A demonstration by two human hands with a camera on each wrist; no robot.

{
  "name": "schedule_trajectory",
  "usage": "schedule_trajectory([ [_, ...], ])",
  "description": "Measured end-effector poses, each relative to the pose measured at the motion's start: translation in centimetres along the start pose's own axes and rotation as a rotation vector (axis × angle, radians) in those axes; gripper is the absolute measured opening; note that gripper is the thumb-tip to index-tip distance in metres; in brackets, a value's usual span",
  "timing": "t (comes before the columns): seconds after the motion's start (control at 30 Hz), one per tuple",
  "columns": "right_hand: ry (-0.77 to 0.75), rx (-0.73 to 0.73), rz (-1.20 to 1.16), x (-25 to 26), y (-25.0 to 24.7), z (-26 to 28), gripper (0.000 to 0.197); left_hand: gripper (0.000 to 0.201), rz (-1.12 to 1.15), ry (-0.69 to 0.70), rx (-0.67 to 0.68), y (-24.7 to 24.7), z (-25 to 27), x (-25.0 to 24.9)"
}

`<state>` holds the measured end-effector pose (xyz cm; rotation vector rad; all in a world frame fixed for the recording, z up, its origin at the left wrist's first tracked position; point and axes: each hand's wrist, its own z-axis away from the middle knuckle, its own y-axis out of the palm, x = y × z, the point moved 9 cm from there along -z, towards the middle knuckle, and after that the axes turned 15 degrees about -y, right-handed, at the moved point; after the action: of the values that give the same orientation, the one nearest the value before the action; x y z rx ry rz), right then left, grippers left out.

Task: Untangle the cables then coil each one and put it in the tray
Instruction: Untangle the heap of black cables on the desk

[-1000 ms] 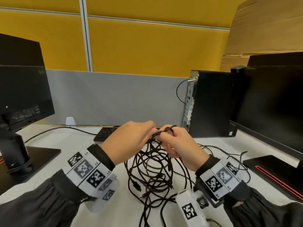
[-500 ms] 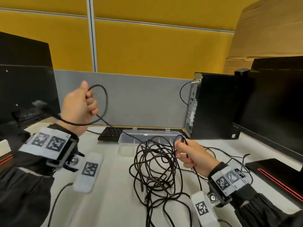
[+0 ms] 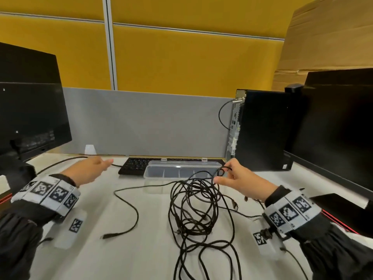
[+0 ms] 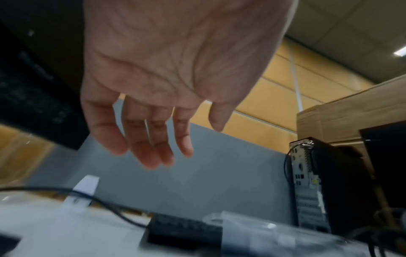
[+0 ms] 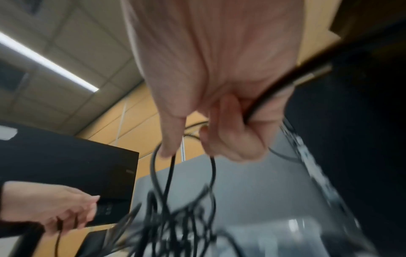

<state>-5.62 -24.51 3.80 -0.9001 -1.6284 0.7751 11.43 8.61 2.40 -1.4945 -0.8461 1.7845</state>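
The left hand (image 3: 88,170) floats above the table with loose, straight fingers, holding nothing. The right hand (image 3: 240,181) is raised, its fingers (image 5: 232,132) curled round black cables (image 3: 193,205).

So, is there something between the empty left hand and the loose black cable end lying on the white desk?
Nothing visible stands between them. The left hand hovers open above the desk, and the loose black cable lies in bare space below and nearer, apart from the tangled black cable bundle.

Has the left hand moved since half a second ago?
Yes. The left hand has dropped from level with the grey partition panel to just above the white desk, now open and empty.
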Motion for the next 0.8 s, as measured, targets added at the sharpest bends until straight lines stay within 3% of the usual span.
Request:
schedule_trajectory([
  [0.07, -0.012, 0.091, 0.101, 0.6, -0.6, -0.3, 0.033, 0.037, -0.107, 0.101, -0.076, -0.9, 1.2, -1.9],
  [0.13, -0.056, 0.094, 0.132, 1.8, -1.5, -0.9, 0.023, 0.029, -0.093, 0.313, -0.083, -0.6, 4.0, -5.8],
  [0.23, -0.207, 0.041, 0.180, 4.8, -1.9, -1.7, 0.015, 0.040, 0.092, 0.667, 0.154, 3.1, 10.8, -12.2],
  [0.3, -0.330, 0.016, 0.201, 7.2, -1.5, -1.9, 0.010, 0.050, 0.184, 0.834, 0.312, 6.5, 14.7, -15.6],
  [0.4, -0.420, -0.082, 0.187, 9.4, -2.8, -1.6, 0.008, 0.031, 0.370, 0.936, 0.419, 9.5, 16.4, -18.4],
  [0.47, -0.456, -0.265, 0.127, 9.5, -5.8, -1.0, 0.007, 0.014, 0.371, 0.920, 0.478, 10.4, 15.9, -18.9],
  [0.53, -0.472, -0.543, -0.023, 8.7, -10.0, 0.4, 0.008, 0.010, 0.288, 0.925, 0.482, 11.0, 15.1, -18.5],
  [0.6, -0.388, -0.872, -0.272, 5.6, -14.7, 2.5, 0.013, 0.010, 0.156, 0.921, 0.410, 11.4, 13.4, -17.3],
  [0.7, -0.208, -1.313, -0.712, -0.9, -19.9, 6.4, 0.009, 0.015, -0.004, 0.798, 0.329, 11.9, 9.3, -13.8],
  [0.8, -0.131, -1.547, -0.779, -4.6, -21.0, 9.0, 0.009, 0.029, -0.024, 0.660, 0.211, 10.7, 5.9, -11.1],
])
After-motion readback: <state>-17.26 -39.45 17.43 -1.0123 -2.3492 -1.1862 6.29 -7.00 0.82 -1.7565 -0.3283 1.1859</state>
